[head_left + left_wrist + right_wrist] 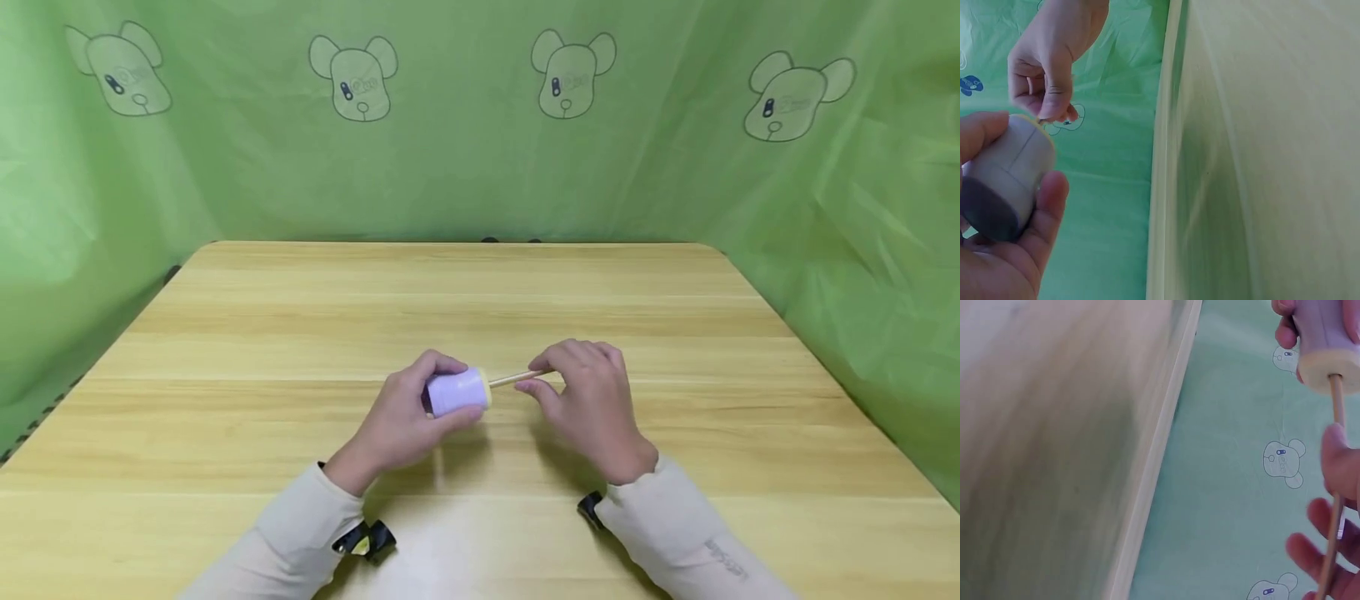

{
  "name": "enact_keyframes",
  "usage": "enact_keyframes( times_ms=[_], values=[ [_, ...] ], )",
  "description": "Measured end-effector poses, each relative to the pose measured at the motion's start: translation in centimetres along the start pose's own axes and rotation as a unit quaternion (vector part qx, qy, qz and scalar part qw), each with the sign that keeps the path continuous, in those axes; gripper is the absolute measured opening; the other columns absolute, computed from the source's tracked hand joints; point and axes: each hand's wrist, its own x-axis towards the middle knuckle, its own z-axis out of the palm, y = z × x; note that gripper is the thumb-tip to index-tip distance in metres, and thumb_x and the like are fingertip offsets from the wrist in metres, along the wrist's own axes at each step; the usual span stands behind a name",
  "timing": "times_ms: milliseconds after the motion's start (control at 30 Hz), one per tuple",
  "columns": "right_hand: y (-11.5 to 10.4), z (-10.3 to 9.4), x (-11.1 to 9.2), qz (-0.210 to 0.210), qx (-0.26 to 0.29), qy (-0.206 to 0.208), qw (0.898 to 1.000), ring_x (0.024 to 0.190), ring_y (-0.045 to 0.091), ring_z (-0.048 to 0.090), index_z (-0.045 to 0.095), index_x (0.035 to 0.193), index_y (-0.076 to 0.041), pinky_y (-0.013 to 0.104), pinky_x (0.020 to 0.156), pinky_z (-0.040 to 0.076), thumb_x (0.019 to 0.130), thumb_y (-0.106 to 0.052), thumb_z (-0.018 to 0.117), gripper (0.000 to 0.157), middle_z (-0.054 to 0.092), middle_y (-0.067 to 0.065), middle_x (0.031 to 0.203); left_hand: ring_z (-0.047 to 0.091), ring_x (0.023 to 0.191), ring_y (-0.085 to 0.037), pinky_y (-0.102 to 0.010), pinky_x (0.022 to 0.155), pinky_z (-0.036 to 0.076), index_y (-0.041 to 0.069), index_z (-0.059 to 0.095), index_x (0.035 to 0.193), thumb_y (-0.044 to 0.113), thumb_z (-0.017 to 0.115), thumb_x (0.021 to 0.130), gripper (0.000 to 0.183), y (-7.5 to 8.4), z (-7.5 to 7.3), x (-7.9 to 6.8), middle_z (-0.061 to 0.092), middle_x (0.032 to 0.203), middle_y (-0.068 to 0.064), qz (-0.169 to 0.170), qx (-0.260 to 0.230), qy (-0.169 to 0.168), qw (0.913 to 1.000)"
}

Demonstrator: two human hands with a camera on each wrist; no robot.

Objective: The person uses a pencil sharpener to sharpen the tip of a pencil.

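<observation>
My left hand (pixel 401 425) grips a lilac pencil sharpener (pixel 456 392), thumb and fingers on opposite sides of its rounded body. The sharpener is tilted on its side above the table, its pale yellow end (pixel 1319 370) facing right. Its other end (pixel 988 209) looks dark in the left wrist view. A thin wooden pencil (pixel 1337 403) runs into the hole in the yellow end, which hides its tip. My right hand (pixel 592 404) pinches the pencil between thumb and fingers, a short way from the hole; the pencil's rear part passes along the fingers.
Both hands are over the middle of a light wood table (pixel 300 317). Green cloth (pixel 465 175) printed with bear heads hangs behind and at both sides. Dark bands with small devices (pixel 367 540) sit at the wrists, by the pale sleeves (pixel 292 521).
</observation>
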Motion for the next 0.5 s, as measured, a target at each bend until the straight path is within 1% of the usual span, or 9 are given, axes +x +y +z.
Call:
enact_keyframes(
  times_ms=[100,200,267,333,400,500],
  values=[
    [-0.01,0.07,0.10,-0.015,0.012,0.037,0.999,0.075,0.025,0.063,0.069,0.083,-0.006,0.045,0.076,0.039,0.063,-0.015,0.091,0.031,0.066,0.004,0.080,0.058,0.079,-0.020,-0.033,0.062,0.053,0.008,0.056,0.115,0.017,0.078,0.083,0.040,0.11,-0.06,0.01,0.063,0.098,-0.010,-0.004,-0.016,0.014,0.9998],
    [-0.14,0.14,0.17,-0.034,0.027,0.063,0.997,0.073,0.024,0.061,0.069,0.082,-0.006,0.041,0.067,0.038,0.061,-0.009,0.091,0.030,0.064,0.006,0.082,0.061,0.075,-0.025,-0.039,0.060,0.056,0.006,0.054,0.115,0.015,0.076,0.085,0.038,0.18,-0.02,0.06,0.060,0.097,-0.015,-0.018,-0.067,0.034,0.9970],
    [-0.24,0.17,0.17,-0.046,0.031,0.071,0.996,0.071,0.022,0.060,0.069,0.080,-0.006,0.036,0.062,0.038,0.060,-0.006,0.091,0.029,0.063,0.006,0.081,0.062,0.072,-0.030,-0.044,0.059,0.057,0.005,0.053,0.116,0.013,0.074,0.086,0.038,0.20,0.06,0.12,0.058,0.097,-0.018,-0.025,-0.103,0.046,0.9933],
    [-0.34,0.22,0.17,-0.056,0.029,0.074,0.995,0.067,0.019,0.060,0.069,0.078,-0.006,0.033,0.056,0.039,0.060,-0.003,0.091,0.028,0.064,0.004,0.080,0.063,0.070,-0.036,-0.048,0.058,0.057,0.003,0.051,0.118,0.010,0.072,0.088,0.038,0.18,0.15,0.15,0.056,0.098,-0.020,-0.029,-0.129,0.056,0.9897],
    [-0.42,0.26,0.16,-0.065,0.025,0.076,0.995,0.065,0.017,0.061,0.070,0.077,-0.006,0.030,0.052,0.040,0.060,-0.004,0.091,0.027,0.064,0.003,0.077,0.062,0.068,-0.039,-0.050,0.056,0.056,0.002,0.050,0.120,0.008,0.070,0.089,0.038,0.18,0.21,0.16,0.055,0.097,-0.021,-0.027,-0.135,0.063,0.9884],
    [-0.48,0.31,0.14,-0.075,0.018,0.083,0.994,0.063,0.017,0.061,0.070,0.075,-0.005,0.030,0.049,0.041,0.059,-0.005,0.091,0.027,0.064,0.002,0.074,0.061,0.068,-0.041,-0.046,0.052,0.056,0.001,0.048,0.120,0.007,0.067,0.091,0.035,0.22,0.26,0.19,0.056,0.096,-0.021,-0.022,-0.134,0.064,0.9886]
  ],
)
